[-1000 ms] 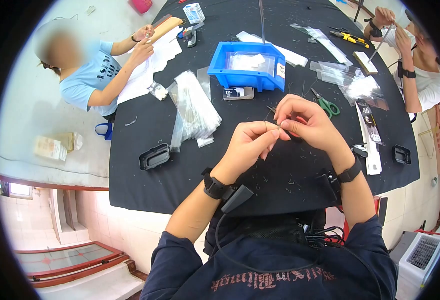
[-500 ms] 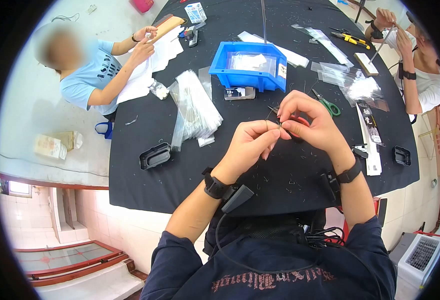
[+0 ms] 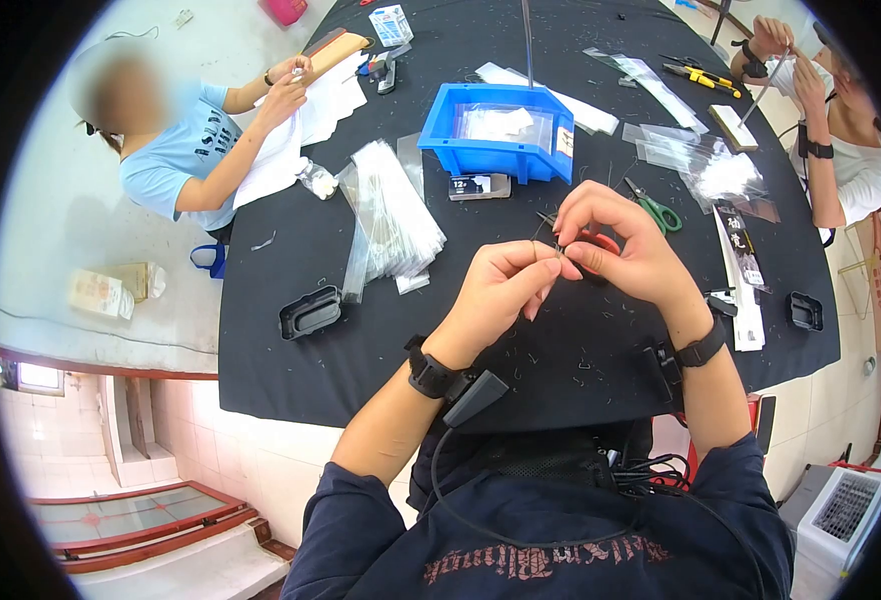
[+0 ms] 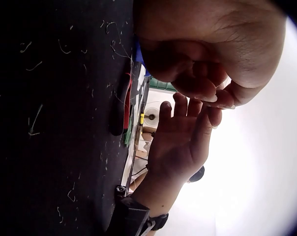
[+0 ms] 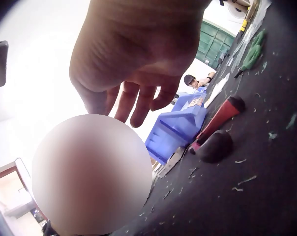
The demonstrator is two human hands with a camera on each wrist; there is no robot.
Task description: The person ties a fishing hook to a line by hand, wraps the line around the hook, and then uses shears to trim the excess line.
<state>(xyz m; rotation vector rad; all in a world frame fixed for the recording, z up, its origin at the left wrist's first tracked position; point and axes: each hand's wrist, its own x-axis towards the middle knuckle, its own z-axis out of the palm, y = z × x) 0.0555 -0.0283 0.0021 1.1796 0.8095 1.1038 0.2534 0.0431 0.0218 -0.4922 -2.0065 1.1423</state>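
Over the black cloth (image 3: 261, 375), near the blue bin (image 3: 481, 160), the left hand (image 3: 506, 285) and the right hand (image 3: 626, 245) pinch a thin strand (image 3: 559, 252) (too fine to make out fully) where their fingertips meet, with a red-handled tool (image 5: 220, 119) lying close by.

The head view is bright and fairly even, bowed by a wide lens and ringed in black, with white glare on the clear plastic sleeves (image 3: 726, 176); the thin strand (image 3: 560, 252) at the fingertips is too fine to resolve. Both wrist views are backlit, their backgrounds blown out to white, shading the left hand (image 4: 212, 46) and right hand (image 5: 138, 56). The black tablecloth (image 4: 55, 142) sinks into darkness, and a round blur covers the right wrist view's lower left.
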